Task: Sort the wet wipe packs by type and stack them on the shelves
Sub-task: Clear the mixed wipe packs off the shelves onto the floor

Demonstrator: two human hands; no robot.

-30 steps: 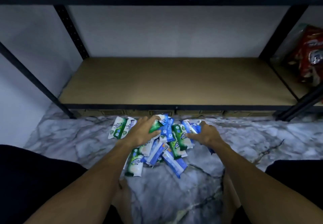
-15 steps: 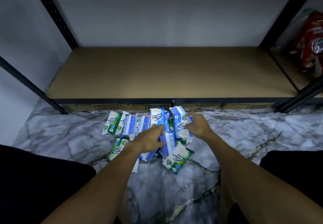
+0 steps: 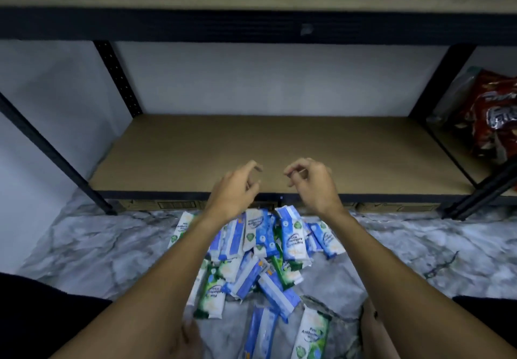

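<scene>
Over the front edge of the bare brown particle-board lower shelf [image 3: 195, 148] we've got both hands up in the air, holding nothing. Our left hand [image 3: 233, 188] hangs with its fingers loosely curled. Our right hand [image 3: 310, 183] is just beside it in the same loose curl, with a small gap between them. The heap of blue-and-white and green-and-white plastic wet wipe packs [image 3: 260, 249] lies on the grey marbled floor [image 3: 84, 246], right up by the shelf's front edge, below the hands and nearer to us. It's jumbled, but most packs run roughly front to back. Both hands look equally near, so we'd guess either could drop down for a grab. Far right, a red crinkly snack bag [image 3: 492, 118] sits on the neighbouring shelf.
</scene>
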